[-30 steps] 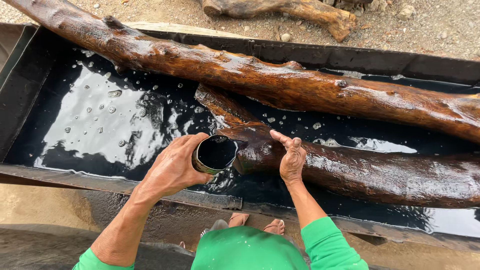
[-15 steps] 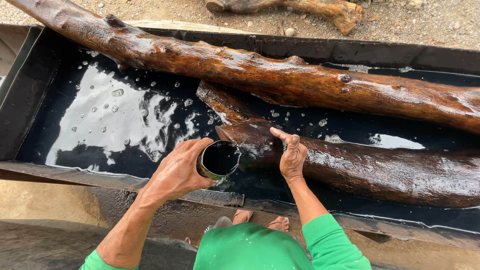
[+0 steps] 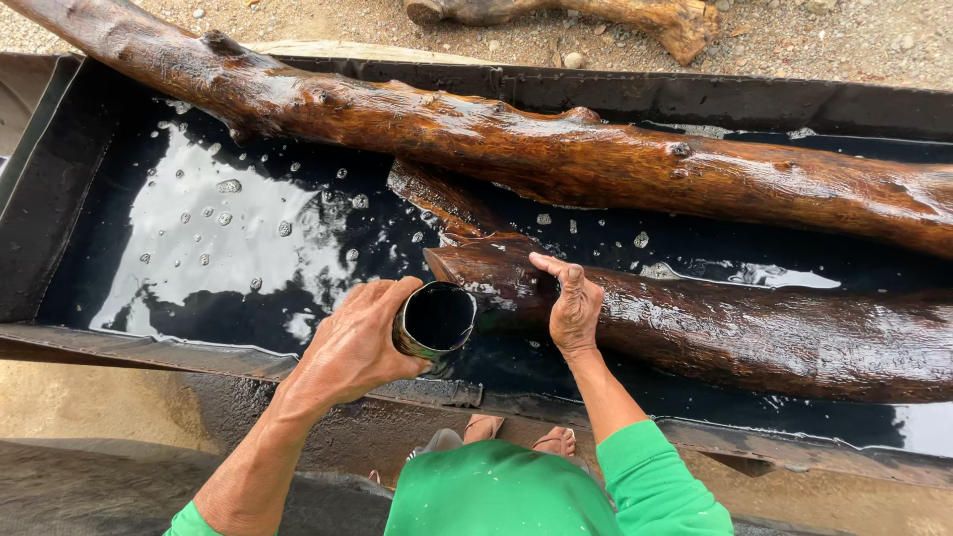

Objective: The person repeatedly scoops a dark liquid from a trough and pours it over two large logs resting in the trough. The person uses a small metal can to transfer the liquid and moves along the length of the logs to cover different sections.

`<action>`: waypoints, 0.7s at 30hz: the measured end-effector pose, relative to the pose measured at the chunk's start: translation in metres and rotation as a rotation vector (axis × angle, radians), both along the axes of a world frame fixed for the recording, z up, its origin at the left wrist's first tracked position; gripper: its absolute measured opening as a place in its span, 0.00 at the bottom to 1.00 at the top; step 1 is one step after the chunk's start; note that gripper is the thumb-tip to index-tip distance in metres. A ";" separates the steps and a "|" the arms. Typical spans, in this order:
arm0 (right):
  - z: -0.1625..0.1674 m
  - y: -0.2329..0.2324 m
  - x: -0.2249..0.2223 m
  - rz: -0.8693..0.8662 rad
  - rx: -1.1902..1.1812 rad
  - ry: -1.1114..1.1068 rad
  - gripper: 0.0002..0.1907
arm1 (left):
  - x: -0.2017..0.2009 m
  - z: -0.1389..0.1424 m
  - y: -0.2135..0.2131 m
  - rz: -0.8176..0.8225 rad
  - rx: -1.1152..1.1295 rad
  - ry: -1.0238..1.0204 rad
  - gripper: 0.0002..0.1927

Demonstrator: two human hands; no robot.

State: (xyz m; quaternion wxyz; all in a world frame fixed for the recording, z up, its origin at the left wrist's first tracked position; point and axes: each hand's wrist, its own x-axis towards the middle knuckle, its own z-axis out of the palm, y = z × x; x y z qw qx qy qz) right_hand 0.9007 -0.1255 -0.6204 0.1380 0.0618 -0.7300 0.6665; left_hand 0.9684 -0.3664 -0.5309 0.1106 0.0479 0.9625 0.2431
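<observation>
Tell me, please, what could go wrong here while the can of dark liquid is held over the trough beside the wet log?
1. The can is tilted in the left hand, so the black liquid might spill onto the trough's rim or the feet below.
2. The right hand rests bare on the slick near log; it could slip or get coated.
3. The left hand's grip may loosen if the can is wet.

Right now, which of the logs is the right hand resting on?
The right hand rests on the near log, the wet one lying lowest in the black trough. The longer log lies behind it, and a dry log lies on the gravel beyond.
</observation>
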 end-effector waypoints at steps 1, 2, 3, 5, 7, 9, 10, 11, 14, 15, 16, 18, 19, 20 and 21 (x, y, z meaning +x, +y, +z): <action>0.000 0.001 0.000 0.000 0.000 0.006 0.39 | 0.000 0.001 0.001 -0.012 0.006 0.028 0.45; 0.000 0.001 0.001 -0.002 0.015 0.004 0.39 | 0.000 0.001 0.003 -0.025 0.013 0.055 0.47; 0.001 0.002 0.001 -0.006 0.031 0.002 0.39 | -0.001 0.002 0.004 -0.018 -0.010 0.024 0.47; 0.002 0.003 0.002 -0.011 0.060 0.009 0.39 | 0.000 0.003 0.006 -0.002 -0.058 -0.038 0.46; 0.001 0.005 0.002 -0.012 0.082 0.029 0.39 | 0.000 0.003 0.009 -0.003 -0.035 -0.013 0.45; 0.001 0.006 0.003 -0.010 0.085 0.030 0.39 | 0.000 0.003 0.012 0.005 -0.026 -0.008 0.46; 0.001 0.007 0.003 -0.009 0.086 0.032 0.39 | -0.001 0.002 0.013 0.012 -0.028 -0.012 0.48; 0.001 0.008 0.003 -0.010 0.090 0.026 0.39 | -0.001 0.002 0.014 0.020 -0.030 -0.019 0.50; 0.000 0.010 0.003 -0.004 0.078 -0.006 0.39 | -0.001 0.002 0.019 0.020 -0.037 -0.013 0.49; -0.001 0.011 0.003 0.005 0.057 -0.028 0.39 | -0.002 0.003 0.020 0.011 -0.055 -0.023 0.48; -0.001 0.012 0.003 0.014 0.035 -0.049 0.39 | -0.002 0.004 0.021 0.003 -0.074 -0.032 0.47; -0.002 0.014 0.003 0.027 0.013 -0.052 0.40 | -0.002 0.005 0.024 -0.007 -0.093 -0.041 0.45; -0.002 0.014 0.003 0.033 0.002 -0.054 0.41 | -0.003 0.005 0.025 -0.011 -0.093 -0.039 0.45; -0.002 0.015 0.003 0.034 -0.004 -0.053 0.41 | -0.003 0.006 0.027 -0.013 -0.093 -0.038 0.44; -0.002 0.015 0.003 0.036 -0.009 -0.051 0.41 | -0.003 0.006 0.028 -0.004 -0.102 -0.048 0.43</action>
